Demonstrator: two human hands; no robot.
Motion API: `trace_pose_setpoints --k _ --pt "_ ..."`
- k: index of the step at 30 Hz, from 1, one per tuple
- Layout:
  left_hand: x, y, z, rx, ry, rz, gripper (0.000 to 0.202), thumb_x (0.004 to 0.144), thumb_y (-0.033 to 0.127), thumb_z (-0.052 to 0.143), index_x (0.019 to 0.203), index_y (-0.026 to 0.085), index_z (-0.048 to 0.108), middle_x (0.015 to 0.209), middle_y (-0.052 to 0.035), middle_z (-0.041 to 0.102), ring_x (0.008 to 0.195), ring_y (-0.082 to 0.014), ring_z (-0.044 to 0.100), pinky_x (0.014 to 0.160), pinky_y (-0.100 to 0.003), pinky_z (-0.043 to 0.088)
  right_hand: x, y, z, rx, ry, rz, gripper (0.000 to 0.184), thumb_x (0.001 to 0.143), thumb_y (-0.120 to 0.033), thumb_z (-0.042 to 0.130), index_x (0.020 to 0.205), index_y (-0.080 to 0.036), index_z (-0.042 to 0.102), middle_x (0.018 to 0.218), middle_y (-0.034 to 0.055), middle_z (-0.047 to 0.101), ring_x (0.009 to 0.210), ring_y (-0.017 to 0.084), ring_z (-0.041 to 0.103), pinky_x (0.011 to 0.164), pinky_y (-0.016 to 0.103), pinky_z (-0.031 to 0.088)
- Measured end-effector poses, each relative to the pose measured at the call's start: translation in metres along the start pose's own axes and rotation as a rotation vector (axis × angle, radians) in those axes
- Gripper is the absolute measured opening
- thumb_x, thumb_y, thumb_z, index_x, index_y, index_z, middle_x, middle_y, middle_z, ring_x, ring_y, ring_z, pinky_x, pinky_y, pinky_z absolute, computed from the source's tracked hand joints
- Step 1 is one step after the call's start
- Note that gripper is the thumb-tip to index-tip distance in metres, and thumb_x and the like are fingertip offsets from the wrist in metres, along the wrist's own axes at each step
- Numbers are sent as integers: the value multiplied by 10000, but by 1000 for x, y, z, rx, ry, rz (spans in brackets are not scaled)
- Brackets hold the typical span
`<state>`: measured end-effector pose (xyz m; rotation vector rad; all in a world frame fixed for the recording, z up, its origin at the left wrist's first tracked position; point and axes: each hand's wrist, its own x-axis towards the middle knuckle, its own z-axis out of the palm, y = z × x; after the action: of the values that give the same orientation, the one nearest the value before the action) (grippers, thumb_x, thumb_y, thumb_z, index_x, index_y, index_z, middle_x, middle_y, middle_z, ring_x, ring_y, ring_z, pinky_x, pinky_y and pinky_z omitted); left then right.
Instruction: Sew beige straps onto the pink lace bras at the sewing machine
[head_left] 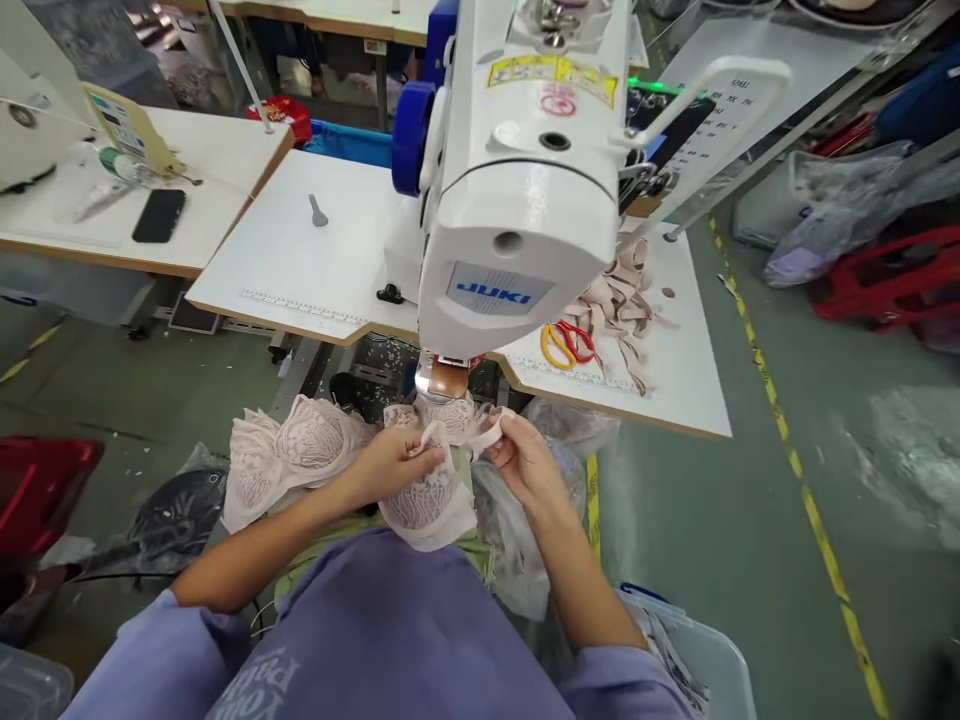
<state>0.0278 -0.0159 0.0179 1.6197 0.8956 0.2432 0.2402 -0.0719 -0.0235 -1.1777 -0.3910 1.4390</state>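
Note:
Below the head of a white JUKI sewing machine (pixel 517 235), a pale pink lace bra (pixel 427 505) hangs between my two hands. My left hand (pixel 401 460) pinches its strap or edge near the top of a cup. To the right, my right hand (pixel 525 455) grips a pale strap end (pixel 487 435) between thumb and fingers. Part of the lace lies close under the machine's metal and copper-coloured foot area (pixel 442 378); whether it is clamped there I cannot tell. Another pale pink lace bra (pixel 300 450) rests left of my left forearm.
Red and yellow scissors (pixel 568 345) lie on the white table (pixel 675 385), beside a heap of pale straps (pixel 619 290). A grey flat tool (pixel 318 212) is on the table's left part. A phone (pixel 159 216) lies on the neighbouring table. A plastic bin (pixel 720 660) stands at lower right.

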Motion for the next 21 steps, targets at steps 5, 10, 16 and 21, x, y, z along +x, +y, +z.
trace_pose_setpoints --k 5,10,16,21 --pt "3 1 5 50 -1 22 343 906 417 533 672 167 514 609 38 459 597 -108 419 577 -219 311 -13 -14 13 -446 -376 -31 288 793 -504 758 865 -227 795 1055 56 737 974 226 655 890 342 519" --pt "1 0 5 50 -14 61 310 879 372 580 660 153 578 608 18 505 625 -129 466 571 -213 349 -19 -16 33 -796 -394 -331 306 915 -475 627 902 -237 819 841 56 741 818 208 670 754 296 507" --pt "-4 -5 14 -61 174 304 326 903 451 622 797 144 653 881 -59 612 853 -182 558 734 -252 429 -14 -12 33 -696 -386 -494 296 912 -467 626 910 -246 823 867 69 758 802 213 696 714 278 522" --pt "-1 -33 40 -126 401 309 410 987 528 478 924 151 626 736 -22 578 644 -133 505 603 -237 418 -4 -9 27 -584 -242 -319 412 844 -573 668 818 -186 804 771 64 724 713 210 643 651 289 503"
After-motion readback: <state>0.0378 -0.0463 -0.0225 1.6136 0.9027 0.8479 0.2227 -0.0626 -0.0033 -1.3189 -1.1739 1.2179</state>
